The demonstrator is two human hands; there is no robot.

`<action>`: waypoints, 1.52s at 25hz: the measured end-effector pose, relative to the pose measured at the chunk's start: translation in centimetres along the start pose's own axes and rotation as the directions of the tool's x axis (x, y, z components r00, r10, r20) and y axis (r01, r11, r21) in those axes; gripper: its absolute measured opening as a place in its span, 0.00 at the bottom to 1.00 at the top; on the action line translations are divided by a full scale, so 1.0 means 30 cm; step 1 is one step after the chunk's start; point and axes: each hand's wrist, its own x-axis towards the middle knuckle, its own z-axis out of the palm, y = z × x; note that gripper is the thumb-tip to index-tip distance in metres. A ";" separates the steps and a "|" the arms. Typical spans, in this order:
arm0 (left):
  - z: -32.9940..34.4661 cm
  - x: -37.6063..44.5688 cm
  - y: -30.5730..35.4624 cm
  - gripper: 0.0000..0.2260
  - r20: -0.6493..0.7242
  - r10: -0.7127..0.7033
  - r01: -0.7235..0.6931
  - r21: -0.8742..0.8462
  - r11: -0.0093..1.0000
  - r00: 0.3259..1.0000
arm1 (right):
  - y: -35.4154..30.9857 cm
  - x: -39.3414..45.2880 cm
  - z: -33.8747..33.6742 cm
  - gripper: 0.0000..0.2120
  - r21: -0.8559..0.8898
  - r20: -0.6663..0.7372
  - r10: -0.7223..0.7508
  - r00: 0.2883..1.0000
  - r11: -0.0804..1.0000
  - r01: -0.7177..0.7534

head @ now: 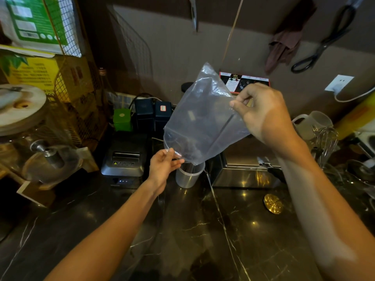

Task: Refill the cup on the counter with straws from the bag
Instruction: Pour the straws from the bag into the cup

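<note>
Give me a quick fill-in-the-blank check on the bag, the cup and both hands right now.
1. The clear plastic bag is held tilted above the ____ on the counter.
2. The right hand pinches the bag's ____ end.
3. The left hand holds the bag's lower end, just left of the cup's ____.

Missing words: cup; upper; rim

Bag (203,116): we see clear plastic, tilted, mouth down over the cup.
Cup (189,174): translucent, upright on dark marble counter (203,230).
Straws: we cannot tell.
</note>
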 end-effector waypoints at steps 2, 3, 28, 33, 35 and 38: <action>-0.002 0.001 -0.004 0.13 -0.004 -0.020 0.020 -0.022 1.000 1.000 | -0.003 0.002 0.004 0.08 -0.013 0.015 -0.013 1.000 1.000 0.013; -0.002 -0.001 -0.006 0.12 -0.005 -0.024 0.024 -0.028 0.999 1.000 | -0.005 0.004 0.003 0.08 -0.025 0.017 -0.018 1.000 1.000 0.018; 0.015 -0.047 0.086 0.16 0.069 0.050 -0.045 -0.069 0.997 0.996 | -0.017 -0.017 -0.083 0.10 0.023 -0.250 -0.080 0.965 0.996 0.089; 0.036 -0.072 0.116 0.14 0.108 0.119 -0.120 0.009 0.993 0.987 | -0.020 -0.063 -0.145 0.10 0.134 -0.346 -0.091 0.934 0.980 0.145; 0.038 -0.088 0.145 0.13 0.154 0.154 -0.158 0.014 0.987 0.976 | -0.024 -0.088 -0.173 0.09 0.206 -0.384 -0.092 0.919 0.961 0.182; 0.043 -0.110 0.189 0.13 0.186 0.162 -0.152 -0.066 0.986 0.969 | -0.020 -0.128 -0.217 0.06 0.367 -0.390 -0.035 0.920 0.911 0.191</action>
